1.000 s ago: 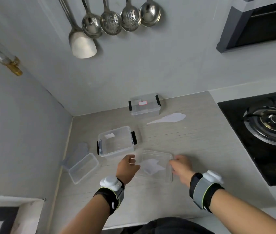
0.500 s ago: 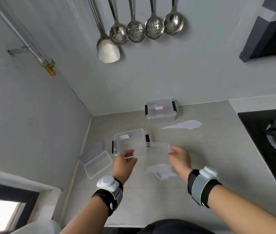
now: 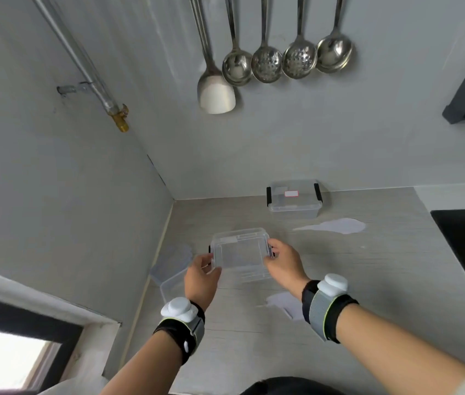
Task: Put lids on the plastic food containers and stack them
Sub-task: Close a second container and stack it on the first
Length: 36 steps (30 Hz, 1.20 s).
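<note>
1. Behind the left hand [image 3: 200,276], an open small container [image 3: 172,287] and its lid [image 3: 172,259] wait on the counter [image 3: 368,280].
2. Both hands pinch a clear lid [image 3: 241,255] by its short edges, over a clip container [image 3: 250,270] between them; likely light, stiff, slippery.
3. The right hand [image 3: 284,265] grips beside a black clip.
4. Well beyond it sits a lidded container [image 3: 294,198].

Clear lid [image 3: 240,253] up in the air, held level by its two short ends, hovering right over the open container with black clips [image 3: 244,270]. Far back by the wall sits a closed container [image 3: 294,198], lid on, black clips, red-edged label on top. At the left edge, a small open tub [image 3: 172,287] beside its loose lid [image 3: 172,259].
</note>
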Available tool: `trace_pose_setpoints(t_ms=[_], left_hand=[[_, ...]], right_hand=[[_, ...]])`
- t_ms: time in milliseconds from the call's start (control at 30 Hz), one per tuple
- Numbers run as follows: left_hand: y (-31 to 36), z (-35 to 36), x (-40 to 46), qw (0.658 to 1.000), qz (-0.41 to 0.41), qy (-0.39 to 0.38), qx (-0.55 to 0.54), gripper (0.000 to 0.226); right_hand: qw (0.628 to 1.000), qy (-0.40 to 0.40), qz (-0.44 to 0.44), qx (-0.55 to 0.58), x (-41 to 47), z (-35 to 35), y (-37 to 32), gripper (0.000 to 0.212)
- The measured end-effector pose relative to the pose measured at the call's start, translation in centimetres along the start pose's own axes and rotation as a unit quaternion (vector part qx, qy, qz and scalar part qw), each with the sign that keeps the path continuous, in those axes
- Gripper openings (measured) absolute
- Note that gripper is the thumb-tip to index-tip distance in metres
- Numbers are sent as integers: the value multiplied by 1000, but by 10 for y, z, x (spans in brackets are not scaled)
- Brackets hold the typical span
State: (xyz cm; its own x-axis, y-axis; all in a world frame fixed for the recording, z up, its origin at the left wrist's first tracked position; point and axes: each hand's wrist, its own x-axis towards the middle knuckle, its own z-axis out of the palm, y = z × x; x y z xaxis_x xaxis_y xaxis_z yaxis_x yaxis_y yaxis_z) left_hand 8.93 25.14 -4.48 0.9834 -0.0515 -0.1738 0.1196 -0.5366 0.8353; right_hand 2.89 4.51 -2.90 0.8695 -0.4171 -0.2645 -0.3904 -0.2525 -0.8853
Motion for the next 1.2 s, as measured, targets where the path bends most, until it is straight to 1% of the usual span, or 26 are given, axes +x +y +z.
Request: trace_pose_setpoints(t_ms=[200,400,500,733,900,967,1033,1100,1200], left_hand=[[-5,-3,17,999,-7,-38,17,45],[-12,-2,31,996,-10,-77,32,50],[-15,0,36,996,-10,-81,38,50],[-12,5,50,994,5,-81,75,48],[-12,7,53,991,14,-69,116,42],[-11,8,55,991,14,-55,119,38],[-10,9,57,993,13,-43,113,35],[-8,11,58,993,10,-40,112,37],[-6,16,58,990,1,-59,129,45]], right_hand=[[997,-43,7,-58,13,14,-1,56],[994,-34,-1,-108,24,21,3,47],[991,-35,-6,-126,30,21,5,48],[980,-37,-57,-187,44,23,11,50],[958,-31,-118,-258,50,17,21,43],[961,-22,-118,-249,52,14,24,38],[971,-5,-98,-220,52,14,25,33],[981,4,-68,-180,53,14,25,37],[993,-15,-1,-116,54,13,26,51]])
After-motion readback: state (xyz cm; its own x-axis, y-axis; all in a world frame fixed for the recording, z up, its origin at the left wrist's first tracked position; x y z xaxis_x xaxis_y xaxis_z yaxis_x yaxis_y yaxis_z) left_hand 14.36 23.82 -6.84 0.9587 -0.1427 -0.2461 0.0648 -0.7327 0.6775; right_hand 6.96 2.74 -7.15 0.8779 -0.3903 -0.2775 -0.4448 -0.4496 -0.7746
